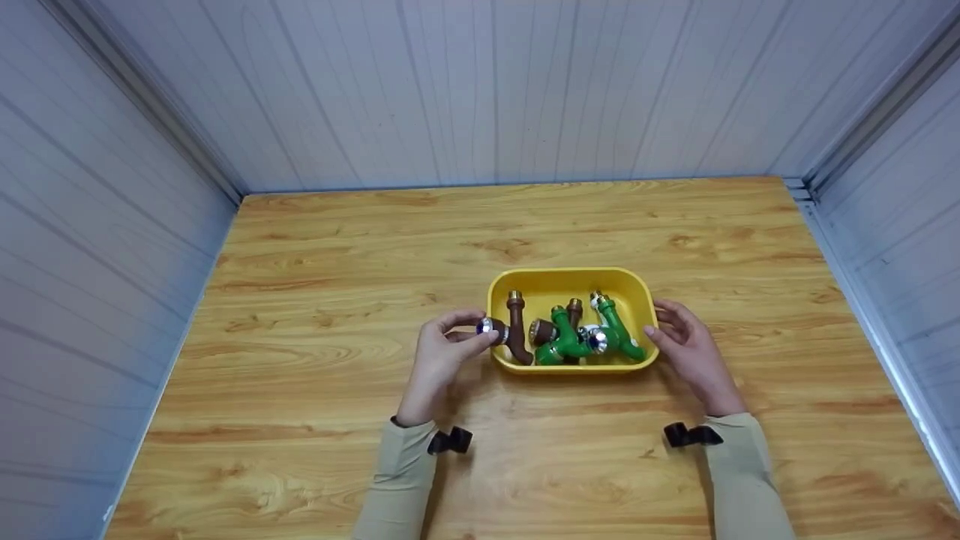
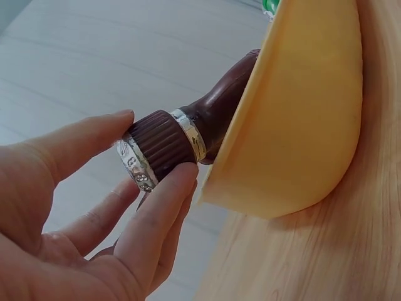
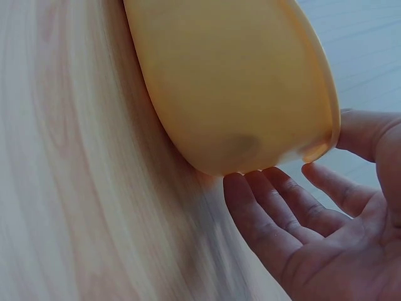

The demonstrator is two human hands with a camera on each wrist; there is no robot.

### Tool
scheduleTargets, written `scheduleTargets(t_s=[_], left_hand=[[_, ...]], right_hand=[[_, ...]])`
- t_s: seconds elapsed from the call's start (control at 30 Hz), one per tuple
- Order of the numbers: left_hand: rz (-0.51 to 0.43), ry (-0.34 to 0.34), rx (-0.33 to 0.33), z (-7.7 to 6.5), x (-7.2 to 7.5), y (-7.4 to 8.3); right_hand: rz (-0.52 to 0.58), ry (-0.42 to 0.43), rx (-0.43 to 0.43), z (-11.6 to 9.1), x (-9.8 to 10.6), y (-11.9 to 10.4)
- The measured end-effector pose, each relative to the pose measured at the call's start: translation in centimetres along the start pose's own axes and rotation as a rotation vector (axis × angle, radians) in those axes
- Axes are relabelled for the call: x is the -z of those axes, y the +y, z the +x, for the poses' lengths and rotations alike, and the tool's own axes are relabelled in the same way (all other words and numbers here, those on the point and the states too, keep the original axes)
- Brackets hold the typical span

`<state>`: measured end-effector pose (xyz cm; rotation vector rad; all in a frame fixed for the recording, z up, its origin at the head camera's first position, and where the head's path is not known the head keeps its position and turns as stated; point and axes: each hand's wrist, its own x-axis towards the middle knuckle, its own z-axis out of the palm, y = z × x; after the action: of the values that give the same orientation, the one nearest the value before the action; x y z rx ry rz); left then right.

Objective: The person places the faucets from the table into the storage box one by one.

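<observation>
In the head view a yellow plastic basin [image 1: 570, 368] stands on the table, holding several taps. My left hand [image 1: 439, 358] is at its left end and pinches the ribbed knob of a brown tap [image 1: 516, 326] between thumb and fingers. That knob [image 2: 161, 143] sticks out past the rim in the left wrist view, while the spout end lies inside. My right hand [image 1: 694, 352] holds the basin's right end. In the right wrist view its thumb hooks over the rim and its fingertips [image 3: 238, 185] touch the outer wall.
Green taps [image 1: 566, 341] lie crosswise in the basin, partly over another brown tap [image 1: 574, 306] and a whitish one, mostly hidden. The wooden table [image 1: 337, 300] meets pale panel walls [image 1: 450, 97] at the back and sides.
</observation>
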<state>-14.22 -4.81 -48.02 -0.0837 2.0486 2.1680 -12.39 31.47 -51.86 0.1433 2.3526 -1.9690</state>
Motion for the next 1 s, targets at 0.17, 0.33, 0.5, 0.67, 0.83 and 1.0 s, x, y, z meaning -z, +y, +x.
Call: scheduleTargets(t_s=[0.17,0.33,0.5,0.67,0.83,1.0], left_hand=[[0.004,-0.002,-0.011,0.0,-0.3,-0.2],[0.047,0.004,-0.021,0.1,-0.6,-0.3],[0.063,0.011,-0.003,0.1,-0.9,-0.2],[0.086,0.038,-0.012,0.0,-1.1,-0.2],[0.137,0.066,-0.033,0.0,-1.5,-0.2],[0.154,0.085,-0.044,0.2,-1.9,-0.2]], right_hand=[[0.005,-0.008,-0.002,-0.1,-0.1,-0.2],[-0.002,-0.009,-0.006,-0.1,0.0,-0.1],[-0.007,-0.005,-0.005,0.0,0.1,0.1],[0.015,-0.01,-0.005,0.0,0.0,0.0],[0.015,-0.014,-0.019,0.0,0.0,0.0],[0.007,-0.007,-0.026,0.0,-0.1,0.1]])
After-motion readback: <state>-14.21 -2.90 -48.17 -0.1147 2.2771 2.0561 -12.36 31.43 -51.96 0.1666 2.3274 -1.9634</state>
